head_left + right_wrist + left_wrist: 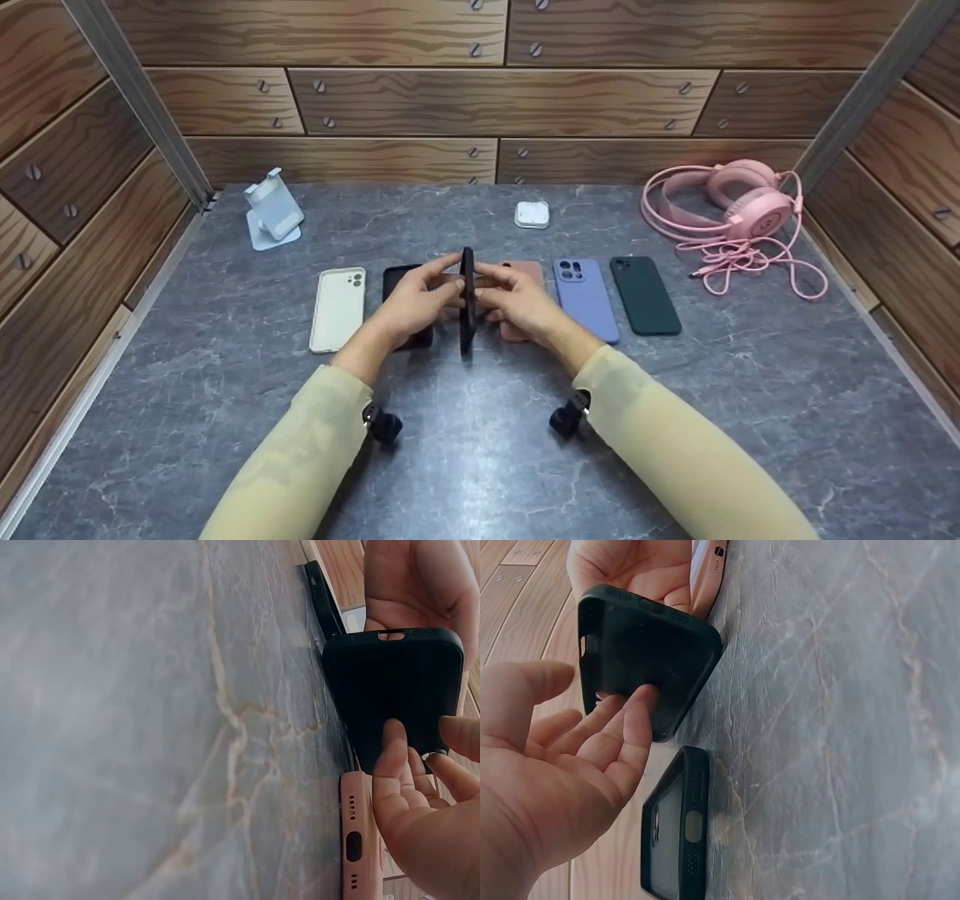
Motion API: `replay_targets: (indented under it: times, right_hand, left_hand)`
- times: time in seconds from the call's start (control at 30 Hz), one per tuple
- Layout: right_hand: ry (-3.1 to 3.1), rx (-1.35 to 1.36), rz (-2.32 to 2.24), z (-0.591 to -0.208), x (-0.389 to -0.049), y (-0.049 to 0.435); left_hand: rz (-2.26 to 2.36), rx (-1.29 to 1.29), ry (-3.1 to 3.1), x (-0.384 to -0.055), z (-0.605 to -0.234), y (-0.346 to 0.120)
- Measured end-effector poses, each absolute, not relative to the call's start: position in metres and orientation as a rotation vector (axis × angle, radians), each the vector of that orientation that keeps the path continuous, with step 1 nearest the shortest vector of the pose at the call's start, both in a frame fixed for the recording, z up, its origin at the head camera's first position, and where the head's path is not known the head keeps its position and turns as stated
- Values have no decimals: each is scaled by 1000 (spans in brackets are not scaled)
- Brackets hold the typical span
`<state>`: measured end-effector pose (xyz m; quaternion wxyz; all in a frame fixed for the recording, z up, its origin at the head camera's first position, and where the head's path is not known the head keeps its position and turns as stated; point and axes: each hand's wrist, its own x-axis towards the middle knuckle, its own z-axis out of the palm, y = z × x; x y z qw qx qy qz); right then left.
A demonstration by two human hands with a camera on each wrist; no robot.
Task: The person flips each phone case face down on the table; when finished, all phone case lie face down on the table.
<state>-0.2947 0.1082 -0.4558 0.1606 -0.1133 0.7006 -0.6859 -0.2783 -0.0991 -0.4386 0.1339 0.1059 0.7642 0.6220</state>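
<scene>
A black phone case [468,300] stands on edge between the two hands. My left hand [416,304] touches its hollow inner face with its fingertips, and in the left wrist view the left thumb [553,681] stays off the case. From the other side, fingertips of my right hand [525,304] rest against the case's flat back [390,682]. A second black phone case [397,281] lies partly hidden under the left hand. Behind the right hand lies a pink phone case [529,271], partly covered.
A cream phone case [337,311] lies at left; lavender [589,300] and dark green [646,296] phone cases lie at right. Farther back are a pale blue phone stand [274,210], a small white square case [532,214] and pink headphones [750,202] with a coiled cable.
</scene>
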Motion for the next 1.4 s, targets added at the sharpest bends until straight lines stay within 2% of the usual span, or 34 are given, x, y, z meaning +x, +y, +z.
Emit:
replay_targets:
  times: [0.6, 1.4]
  right_hand:
    - [2075, -410, -1828, -453, -292, 107]
    - [2065, -310, -1823, -457, -290, 109]
  left_hand:
    - [1859, 272, 2238, -279, -438, -95]
    - [1929, 156, 2268, -278, -436, -100]
